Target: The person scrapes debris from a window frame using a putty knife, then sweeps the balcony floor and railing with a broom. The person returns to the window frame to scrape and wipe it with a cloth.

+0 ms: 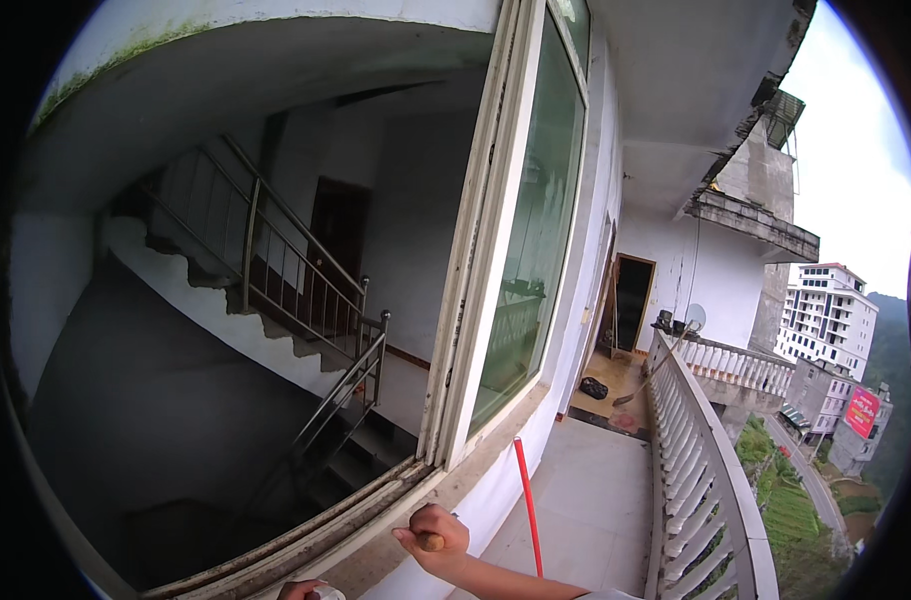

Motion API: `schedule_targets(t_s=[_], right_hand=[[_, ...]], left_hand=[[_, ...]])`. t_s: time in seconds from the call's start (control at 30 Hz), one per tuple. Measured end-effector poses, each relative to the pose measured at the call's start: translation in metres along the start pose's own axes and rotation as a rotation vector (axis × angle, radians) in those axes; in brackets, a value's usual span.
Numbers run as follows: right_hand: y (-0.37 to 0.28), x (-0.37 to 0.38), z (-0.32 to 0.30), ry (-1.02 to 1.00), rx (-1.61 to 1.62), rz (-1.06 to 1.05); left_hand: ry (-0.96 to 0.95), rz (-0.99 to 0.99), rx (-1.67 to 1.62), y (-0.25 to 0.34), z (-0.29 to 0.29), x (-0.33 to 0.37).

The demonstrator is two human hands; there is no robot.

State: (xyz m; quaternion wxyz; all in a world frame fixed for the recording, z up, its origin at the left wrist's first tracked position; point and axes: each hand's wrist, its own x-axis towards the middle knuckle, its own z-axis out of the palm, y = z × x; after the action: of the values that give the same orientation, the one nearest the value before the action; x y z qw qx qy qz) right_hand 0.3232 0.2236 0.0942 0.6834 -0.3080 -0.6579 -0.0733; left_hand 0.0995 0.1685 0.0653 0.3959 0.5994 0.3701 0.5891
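Observation:
My right hand (439, 536) is closed around a brown, round-ended handle (431, 542) that looks wooden; whatever it belongs to is hidden. The fist hovers over the sill (376, 550) of the sliding window, close to its lower track (306, 535). At the bottom edge only a bit of my left hand (298, 590) shows, fingers curled next to something white (328, 592) that is cut off by the frame. To the right of my right hand, a red pole (528, 505) leans against the wall below the window.
Left, the window opening gives onto a stairwell with a metal railing (371, 340). A green-tinted glass pane (526, 240) stands at the right of the opening. Along the balcony's right runs a white balustrade (711, 470). Farther off, a black bag (594, 388) lies near a doorway (633, 300).

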Motion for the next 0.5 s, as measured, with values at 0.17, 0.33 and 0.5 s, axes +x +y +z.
schedule_targets(t_s=[0.17, 0.33, 0.5], right_hand=[[-0.003, -0.005, -0.012, -0.084, 0.099, -0.036], [0.003, -0.019, -0.017, -0.158, 0.316, -0.131], [0.049, -0.031, -0.081, -0.269, 0.065, -0.057]], left_hand=[[-0.025, -0.071, -0.13, -0.026, 0.055, 0.008], [-0.144, -0.665, -0.912, -0.043, 0.106, 0.029], [-0.502, -0.453, -0.287, 0.015, 0.167, 0.027]])
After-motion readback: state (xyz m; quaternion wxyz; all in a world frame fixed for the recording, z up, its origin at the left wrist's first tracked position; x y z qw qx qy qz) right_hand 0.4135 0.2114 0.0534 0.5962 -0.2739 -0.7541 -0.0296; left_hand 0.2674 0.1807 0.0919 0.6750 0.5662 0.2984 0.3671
